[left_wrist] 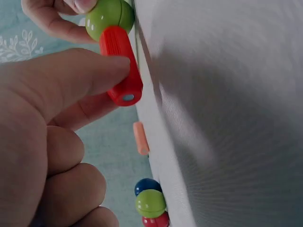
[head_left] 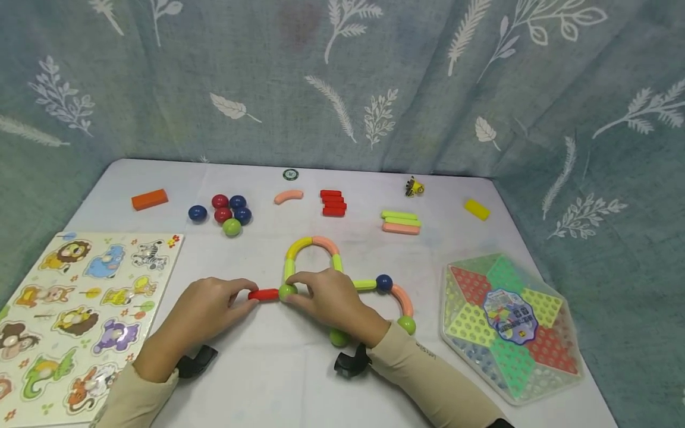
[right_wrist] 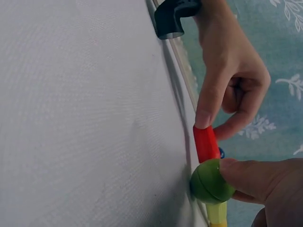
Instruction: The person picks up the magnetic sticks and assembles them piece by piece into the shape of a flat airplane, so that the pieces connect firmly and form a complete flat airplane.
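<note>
My left hand [head_left: 209,309] pinches a red magnetic rod [head_left: 264,295] between thumb and index finger; its bare round metal end faces out in the left wrist view. The rod's other end meets a green ball [right_wrist: 210,182], which my right hand [head_left: 334,300] pinches between thumb and finger. From that ball an arch runs back, with a yellow curved rod [head_left: 298,245] and a pink curved rod [head_left: 326,244]. Right of it, a light green rod [head_left: 365,285], a blue ball [head_left: 384,283] and another pink curve [head_left: 404,301] form a line. My right hand hides part of the assembly.
Loose balls [head_left: 232,227], red rods [head_left: 334,211] and straight green and pink rods [head_left: 401,229] lie farther back. An animal puzzle board [head_left: 166,261] is at left, a hexagonal game box [head_left: 446,333] at right. Orange [head_left: 150,200] and yellow blocks [head_left: 477,209] lie near the back corners.
</note>
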Tool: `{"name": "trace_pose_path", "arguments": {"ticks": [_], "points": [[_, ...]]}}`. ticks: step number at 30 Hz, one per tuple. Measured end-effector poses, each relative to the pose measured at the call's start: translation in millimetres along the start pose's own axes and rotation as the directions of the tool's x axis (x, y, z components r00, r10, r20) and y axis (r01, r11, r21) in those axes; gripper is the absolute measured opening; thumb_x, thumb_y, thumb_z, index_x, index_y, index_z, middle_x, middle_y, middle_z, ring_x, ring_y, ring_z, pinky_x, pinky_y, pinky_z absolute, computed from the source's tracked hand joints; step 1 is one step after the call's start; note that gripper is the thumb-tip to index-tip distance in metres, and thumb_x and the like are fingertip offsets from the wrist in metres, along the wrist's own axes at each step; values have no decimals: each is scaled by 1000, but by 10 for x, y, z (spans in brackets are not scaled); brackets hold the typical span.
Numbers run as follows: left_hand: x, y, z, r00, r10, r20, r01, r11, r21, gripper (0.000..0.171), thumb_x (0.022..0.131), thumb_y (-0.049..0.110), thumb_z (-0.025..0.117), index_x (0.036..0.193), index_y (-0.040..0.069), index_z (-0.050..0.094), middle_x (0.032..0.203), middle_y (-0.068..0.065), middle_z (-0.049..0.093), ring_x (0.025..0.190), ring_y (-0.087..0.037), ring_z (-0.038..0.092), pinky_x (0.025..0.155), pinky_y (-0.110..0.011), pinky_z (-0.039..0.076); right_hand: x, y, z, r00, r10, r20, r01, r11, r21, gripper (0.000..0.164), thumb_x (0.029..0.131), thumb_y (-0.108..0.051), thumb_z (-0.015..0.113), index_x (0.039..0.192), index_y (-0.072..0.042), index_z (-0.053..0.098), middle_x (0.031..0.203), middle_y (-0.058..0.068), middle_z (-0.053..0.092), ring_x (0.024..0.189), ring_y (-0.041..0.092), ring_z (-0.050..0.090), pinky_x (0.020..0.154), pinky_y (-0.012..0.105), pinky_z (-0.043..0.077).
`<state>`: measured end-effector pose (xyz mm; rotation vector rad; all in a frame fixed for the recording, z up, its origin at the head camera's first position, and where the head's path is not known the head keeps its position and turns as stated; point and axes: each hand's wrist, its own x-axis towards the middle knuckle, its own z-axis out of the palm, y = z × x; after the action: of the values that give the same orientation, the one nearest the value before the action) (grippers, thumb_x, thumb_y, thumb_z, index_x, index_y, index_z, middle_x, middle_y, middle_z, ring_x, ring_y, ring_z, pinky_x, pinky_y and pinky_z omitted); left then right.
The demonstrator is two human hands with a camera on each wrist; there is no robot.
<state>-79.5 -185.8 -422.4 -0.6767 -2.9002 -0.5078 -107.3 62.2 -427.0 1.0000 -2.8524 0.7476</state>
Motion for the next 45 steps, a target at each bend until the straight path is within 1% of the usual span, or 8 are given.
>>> {"name": "trace_pose_path", "arguments": {"ticks": [6,16,22,25,29,33,39,45], "points": [[-1,29,18,1000,-24,6,24,1000,1,20,79,31,74,98,24,71,51,13,34,46,-5,30,45,-25,25,-2,3,7,1000,-2,-2,2,1000,-10,30,83,-49,66,108,-32,67,47,-10,35,41,5,32,41,22,24],[11,-16,23,999,-1,-50,0,1000,-13,23,78,35,75,99,26,71,51,15,32,45,-4,28,44,-24,24,-5,15,-20,1000,7,-9,-7,1000,-18,32,83,-48,66,108,-29,68,47,-13,40,42,4,34,42,21,28],[36,-105,-108,996,-58,-67,57,998,-9,29,79,46,71,102,27,70,51,13,34,46,-6,30,45,-25,26,-3,15,-37,1000,5,-18,-5,1000,-27,31,83,-48,66,108,-29,69,47,-12,39,42,4,33,42,21,27],[99,-197,-237,986,-136,-97,135,991,-16,27,82,43,69,102,25,70,52,8,35,46,-9,31,45,-27,26,-2,19,-50,1000,7,-23,-8,1000,-28,31,83,-47,67,108,-29,69,47,-13,40,42,4,33,42,21,27],[265,-342,-378,958,-262,-117,257,965,-53,25,85,36,68,105,21,69,54,1,37,49,-17,34,47,-31,25,3,33,-53,1000,6,-26,-7,1000,-26,31,83,-48,67,108,-29,69,48,-13,41,43,4,35,42,21,28],[477,-469,-387,930,-352,-109,345,936,-74,25,88,31,64,110,17,66,58,-4,43,52,-22,38,47,-33,27,4,43,-33,999,4,-34,-5,1000,-24,31,82,-48,67,107,-29,68,48,-13,41,43,4,34,42,22,27],[697,-622,-257,910,-394,-130,390,919,-60,36,86,34,66,115,12,64,62,-7,48,55,-24,42,47,-35,29,9,32,12,999,-8,-44,6,1000,-29,31,82,-49,67,107,-30,68,48,-11,38,42,4,31,41,21,25],[718,-715,-148,905,-400,-146,398,916,-47,43,82,38,71,116,11,64,60,-6,47,54,-23,43,46,-35,28,-1,2,49,999,-6,-40,5,999,-32,31,82,-50,66,107,-31,68,47,-11,37,41,4,30,41,22,24]]}}
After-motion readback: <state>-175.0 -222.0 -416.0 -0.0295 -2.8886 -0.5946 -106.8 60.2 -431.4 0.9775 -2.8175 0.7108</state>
